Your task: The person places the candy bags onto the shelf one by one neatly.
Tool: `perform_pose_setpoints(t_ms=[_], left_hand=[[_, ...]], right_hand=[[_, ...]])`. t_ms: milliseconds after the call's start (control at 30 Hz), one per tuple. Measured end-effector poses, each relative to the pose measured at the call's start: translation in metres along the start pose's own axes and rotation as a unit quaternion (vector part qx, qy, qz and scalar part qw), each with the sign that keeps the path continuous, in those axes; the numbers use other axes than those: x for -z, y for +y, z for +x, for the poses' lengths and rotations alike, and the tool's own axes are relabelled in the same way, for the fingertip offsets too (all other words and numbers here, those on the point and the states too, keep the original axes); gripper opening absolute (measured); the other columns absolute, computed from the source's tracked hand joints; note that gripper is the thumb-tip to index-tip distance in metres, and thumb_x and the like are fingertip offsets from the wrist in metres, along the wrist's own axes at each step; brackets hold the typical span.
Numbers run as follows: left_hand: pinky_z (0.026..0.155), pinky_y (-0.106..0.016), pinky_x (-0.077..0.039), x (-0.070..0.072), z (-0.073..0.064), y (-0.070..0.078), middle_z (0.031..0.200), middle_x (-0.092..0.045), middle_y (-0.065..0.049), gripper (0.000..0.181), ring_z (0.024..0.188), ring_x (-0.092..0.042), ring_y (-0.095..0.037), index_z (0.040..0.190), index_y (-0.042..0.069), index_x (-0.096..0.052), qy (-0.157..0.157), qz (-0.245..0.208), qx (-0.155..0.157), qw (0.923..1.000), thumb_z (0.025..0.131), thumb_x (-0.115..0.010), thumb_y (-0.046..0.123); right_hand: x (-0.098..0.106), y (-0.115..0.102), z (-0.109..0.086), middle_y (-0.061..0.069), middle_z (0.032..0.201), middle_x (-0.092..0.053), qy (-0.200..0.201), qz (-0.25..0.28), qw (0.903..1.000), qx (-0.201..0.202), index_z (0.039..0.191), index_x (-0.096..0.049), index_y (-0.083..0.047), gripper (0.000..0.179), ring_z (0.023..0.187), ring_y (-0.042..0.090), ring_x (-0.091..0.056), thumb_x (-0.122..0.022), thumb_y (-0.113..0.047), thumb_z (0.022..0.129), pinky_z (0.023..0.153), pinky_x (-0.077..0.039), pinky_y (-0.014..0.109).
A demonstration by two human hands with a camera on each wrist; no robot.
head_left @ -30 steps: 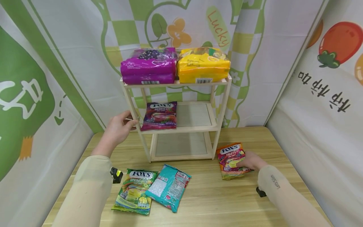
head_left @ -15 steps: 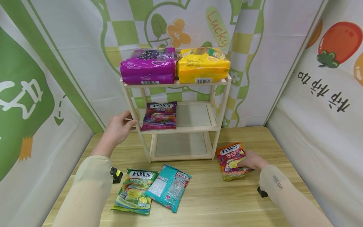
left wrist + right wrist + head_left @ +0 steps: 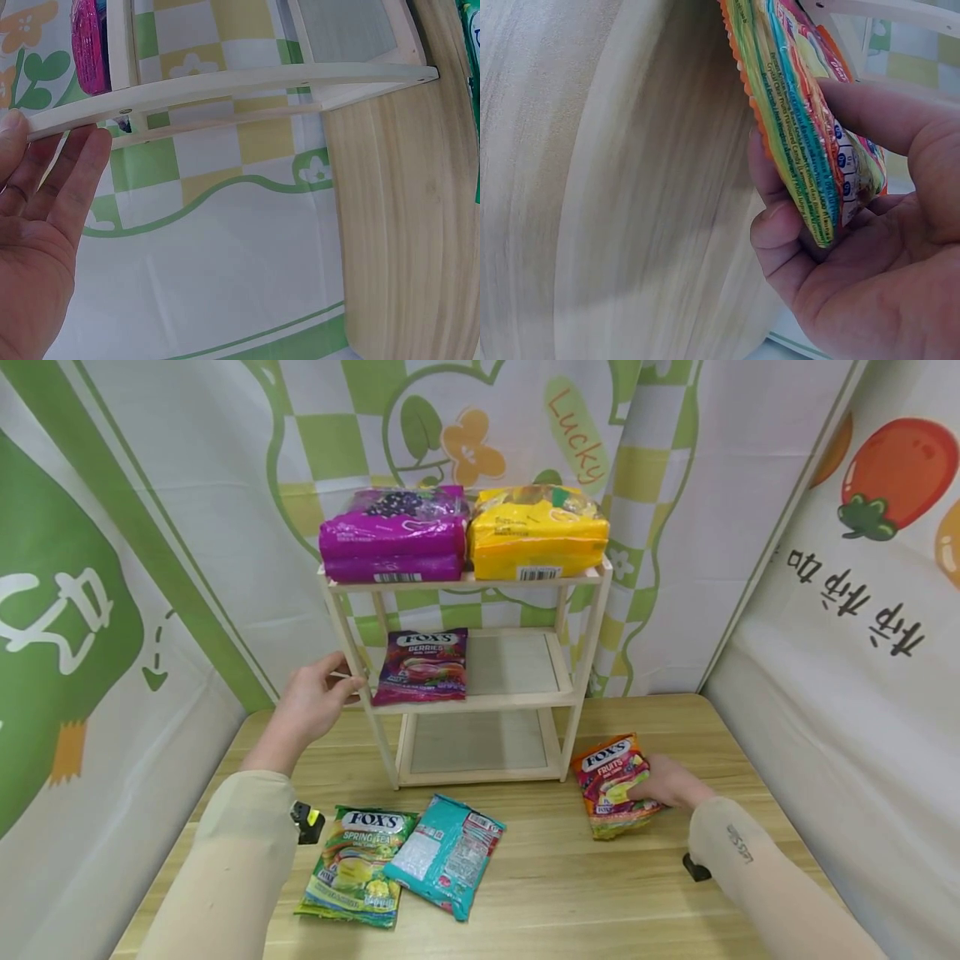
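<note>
My left hand [image 3: 315,702] pinches the front left post of a pale wooden rack [image 3: 480,702]; in the left wrist view the thumb lies on one side of the post and the fingers [image 3: 79,176] on the other. At the right, my right hand [image 3: 670,782] grips a Fox's Fruits candy bag [image 3: 613,785] by its right side. The right wrist view shows the thumb over the bag's [image 3: 802,142] front and fingers curled behind it, the bag tilted above the table. A dark purple Fox's Berries bag [image 3: 423,668] lies on the rack's middle shelf, at the left.
Purple [image 3: 393,535] and yellow [image 3: 537,535] candy packs sit side by side on the rack's top. On the wooden table [image 3: 570,893], a green Spring Tea bag [image 3: 356,868] lies beside a teal bag [image 3: 447,856], back side up, their edges touching. Printed curtains stand behind and at both sides.
The Fruits bag has tilted slightly in my right hand, and the right forearm has shifted a little to the right. My left hand stays on the post.
</note>
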State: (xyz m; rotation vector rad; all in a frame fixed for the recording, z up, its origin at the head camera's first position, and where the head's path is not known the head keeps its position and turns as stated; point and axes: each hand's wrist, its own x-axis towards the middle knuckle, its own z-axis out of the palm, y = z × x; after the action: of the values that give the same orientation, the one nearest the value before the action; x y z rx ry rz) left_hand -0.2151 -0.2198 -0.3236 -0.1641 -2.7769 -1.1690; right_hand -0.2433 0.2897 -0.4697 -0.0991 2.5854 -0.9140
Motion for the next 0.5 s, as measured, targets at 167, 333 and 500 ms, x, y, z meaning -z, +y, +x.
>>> perform_pose_setpoints(t_ms=[167,333,500], left_hand=[[0.095,-0.052,-0.06,0.0,0.0,0.001,0.122,-0.062,-0.023,0.029,0.112,-0.068,-0.041,0.131,-0.002,-0.056,0.0,0.003,0.0,1.0,0.11,-0.048,0.016],[0.096,-0.051,-0.06,0.0,0.0,0.001,0.123,-0.061,-0.023,0.031,0.113,-0.067,-0.042,0.133,-0.002,-0.055,-0.002,-0.002,0.002,1.0,0.11,-0.048,0.016],[0.096,-0.051,-0.06,0.0,-0.001,0.001,0.123,-0.061,-0.023,0.031,0.113,-0.067,-0.041,0.133,-0.002,-0.055,-0.004,-0.003,0.002,1.0,0.11,-0.048,0.016]], right_hand=[[0.002,-0.003,-0.001,0.024,0.117,-0.066,0.0,-0.001,1.0,0.007,0.137,-0.046,0.016,0.067,0.101,0.03,-0.066,-0.076,-0.016,0.087,0.098,-0.055,0.054],[0.006,-0.008,-0.003,0.024,0.116,-0.066,-0.002,-0.004,1.0,0.001,0.137,-0.045,0.017,0.066,0.1,0.031,-0.066,-0.076,-0.015,0.087,0.096,-0.056,0.054],[0.01,-0.012,-0.005,0.021,0.11,-0.067,-0.003,-0.006,1.0,-0.002,0.133,-0.048,0.016,0.061,0.094,0.027,-0.066,-0.076,-0.015,0.087,0.086,-0.06,0.046]])
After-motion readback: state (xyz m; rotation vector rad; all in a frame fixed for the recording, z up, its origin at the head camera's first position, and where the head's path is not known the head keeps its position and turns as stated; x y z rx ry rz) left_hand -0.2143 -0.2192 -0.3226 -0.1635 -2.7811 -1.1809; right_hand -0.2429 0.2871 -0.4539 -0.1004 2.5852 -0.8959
